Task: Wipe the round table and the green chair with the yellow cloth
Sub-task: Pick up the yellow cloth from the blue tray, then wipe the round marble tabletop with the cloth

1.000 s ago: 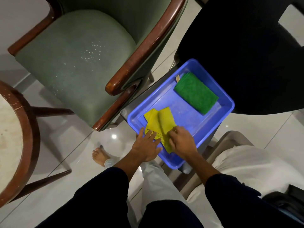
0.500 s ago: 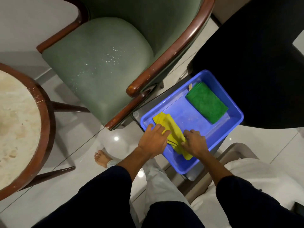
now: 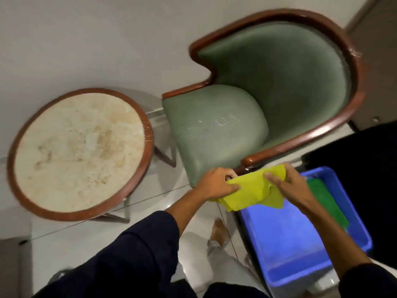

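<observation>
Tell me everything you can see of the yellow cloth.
The yellow cloth is a bright yellow-green piece of soft fabric, crumpled and partly folded, not spread flat. It is held up in the air between both hands: the left hand grips its left end and the right hand pinches its upper right part. Loose corners hang down below the hands. It hangs over the near corner of the blue tray, just in front of the green chair, apparently touching neither.
</observation>
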`<state>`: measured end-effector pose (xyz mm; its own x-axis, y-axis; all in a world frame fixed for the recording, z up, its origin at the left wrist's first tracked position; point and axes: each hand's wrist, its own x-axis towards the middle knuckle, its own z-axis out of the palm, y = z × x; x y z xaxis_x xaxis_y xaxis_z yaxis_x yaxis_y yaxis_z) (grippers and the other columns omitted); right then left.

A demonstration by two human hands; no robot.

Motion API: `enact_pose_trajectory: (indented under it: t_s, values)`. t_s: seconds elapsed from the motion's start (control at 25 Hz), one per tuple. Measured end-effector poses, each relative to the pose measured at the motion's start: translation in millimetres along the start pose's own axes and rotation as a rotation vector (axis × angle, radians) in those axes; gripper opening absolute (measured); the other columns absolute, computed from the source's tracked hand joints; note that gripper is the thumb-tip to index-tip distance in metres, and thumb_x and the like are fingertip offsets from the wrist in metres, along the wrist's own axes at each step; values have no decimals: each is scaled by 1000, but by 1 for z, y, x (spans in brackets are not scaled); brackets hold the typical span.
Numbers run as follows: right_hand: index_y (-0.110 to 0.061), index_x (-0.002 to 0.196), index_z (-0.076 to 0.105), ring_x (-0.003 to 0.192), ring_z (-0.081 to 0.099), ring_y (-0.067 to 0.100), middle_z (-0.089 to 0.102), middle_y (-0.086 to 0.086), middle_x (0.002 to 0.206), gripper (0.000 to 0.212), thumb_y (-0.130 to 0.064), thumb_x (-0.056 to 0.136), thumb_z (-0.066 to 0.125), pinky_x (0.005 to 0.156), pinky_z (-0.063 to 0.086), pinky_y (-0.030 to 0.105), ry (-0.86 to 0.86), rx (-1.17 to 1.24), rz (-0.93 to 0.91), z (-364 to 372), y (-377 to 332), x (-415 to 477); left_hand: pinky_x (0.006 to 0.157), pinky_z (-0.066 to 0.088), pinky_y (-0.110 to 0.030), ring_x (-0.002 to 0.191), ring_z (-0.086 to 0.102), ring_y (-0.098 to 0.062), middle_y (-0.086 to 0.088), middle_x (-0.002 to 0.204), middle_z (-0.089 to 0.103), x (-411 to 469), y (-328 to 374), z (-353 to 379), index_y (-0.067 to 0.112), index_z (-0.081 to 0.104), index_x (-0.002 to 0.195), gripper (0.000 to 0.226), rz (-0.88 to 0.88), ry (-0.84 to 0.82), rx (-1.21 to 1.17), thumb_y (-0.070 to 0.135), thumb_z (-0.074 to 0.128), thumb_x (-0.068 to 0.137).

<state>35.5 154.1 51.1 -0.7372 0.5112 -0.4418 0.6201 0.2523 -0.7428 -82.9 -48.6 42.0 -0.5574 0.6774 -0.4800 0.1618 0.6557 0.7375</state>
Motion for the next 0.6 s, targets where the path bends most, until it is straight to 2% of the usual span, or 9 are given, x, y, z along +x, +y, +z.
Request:
enact_pose_trajectory:
  t_s: [0.08, 0.16, 0.24, 0.36, 0.44, 0.52, 0.6]
  values:
    - [-18, 105, 53, 91, 59, 26, 63, 8, 97, 29, -26, 86, 73, 80, 49, 39, 49, -9, 32, 35, -29, 8, 86, 54, -38, 98, 69, -24, -5, 100, 75, -14, -24, -29, 20, 72, 97, 40, -48, 89, -78, 47, 60, 70]
    - [-21, 110, 49, 98, 61, 33, 62, 10, 101, 38, -15, 82, 76, 87, 53, 48, 27, 90, 69, 86, -64, 16, 88, 52, -39, 101, 67, -25, -6, 104, 74, -31, -69, -62, 18, 69, 102, 39, -98, 154, -59, 47, 57, 77]
    - [-21, 110, 48, 97, 64, 38, 64, 12, 97, 45, -3, 77, 73, 85, 55, 52, -55, 119, 76, 151, -99, 25, 91, 49, -37, 107, 65, -28, -9, 113, 71, -44, -133, -91, 15, 65, 113, 33, -139, 223, -39, 39, 59, 90]
    - [-15, 108, 51, 84, 61, 32, 63, 9, 93, 37, -2, 77, 68, 75, 50, 37, -95, -65, -53, 249, -133, 41, 93, 47, -36, 113, 63, -30, -11, 123, 68, -59, -222, -119, 15, 58, 128, 33, -181, 265, -46, 27, 56, 97]
    - [-12, 107, 56, 85, 60, 27, 61, 3, 93, 30, -6, 79, 66, 76, 49, 35, -73, -159, -183, 313, -156, 65, 91, 50, -41, 113, 63, -32, -9, 125, 67, -63, -272, -135, 20, 52, 135, 38, -231, 292, -96, 26, 55, 98]
    - [-11, 118, 59, 100, 61, 29, 64, 7, 108, 31, -12, 88, 61, 90, 49, 41, 17, -269, -249, 374, -170, 85, 95, 51, -43, 117, 62, -31, -7, 131, 64, -66, -314, -154, 22, 49, 139, 41, -228, 403, -124, 29, 51, 98]
    - [-8, 141, 47, 132, 48, 34, 51, 17, 143, 48, -23, 95, 55, 106, 39, 48, 124, -518, -290, 443, -164, 86, 101, 47, -46, 124, 59, -33, -12, 137, 60, -63, -364, -183, 14, 53, 138, 48, -228, 613, 163, 35, 44, 96]
